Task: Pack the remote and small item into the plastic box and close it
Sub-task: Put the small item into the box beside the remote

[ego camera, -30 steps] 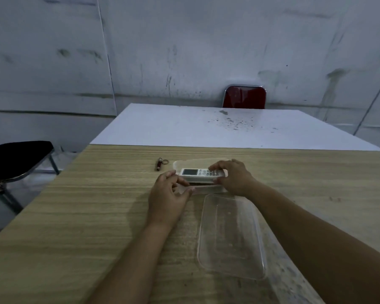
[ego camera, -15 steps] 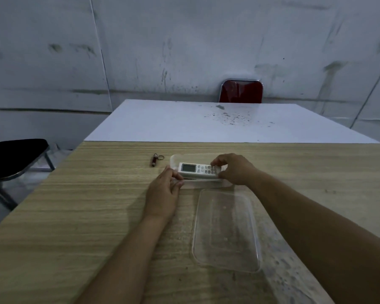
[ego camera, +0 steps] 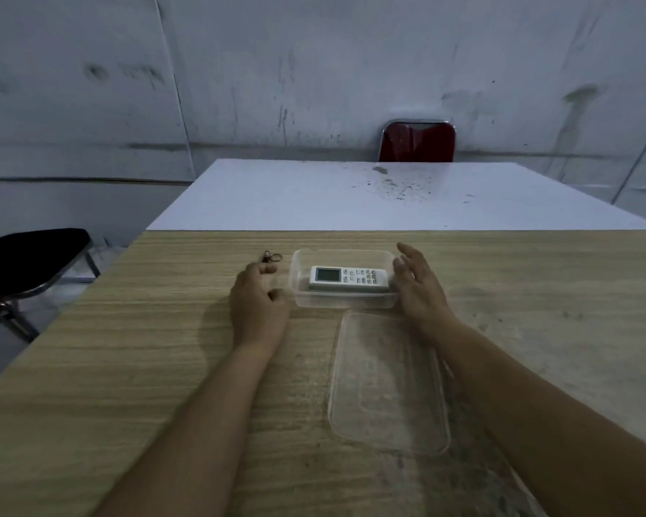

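A white remote (ego camera: 348, 279) lies flat inside the clear plastic box (ego camera: 301, 260) on the wooden table. The box's clear lid (ego camera: 388, 382) rests on the table just in front of it, toward me. A small dark item with a metal ring (ego camera: 271, 256) lies on the table left of the box. My left hand (ego camera: 259, 305) sits at the box's left end with fingers loosely curled, holding nothing. My right hand (ego camera: 418, 283) is at the box's right end, fingers spread, holding nothing.
A white table (ego camera: 351, 197) adjoins the wooden table (ego camera: 127, 348) at the far side. A red chair (ego camera: 417, 141) stands behind the white table, against the grey wall. A black chair (ego camera: 27, 259) is off the wooden table's left edge.
My right hand has let go of the remote, which now lies in the box. Both hands have drawn back to the box's ends.
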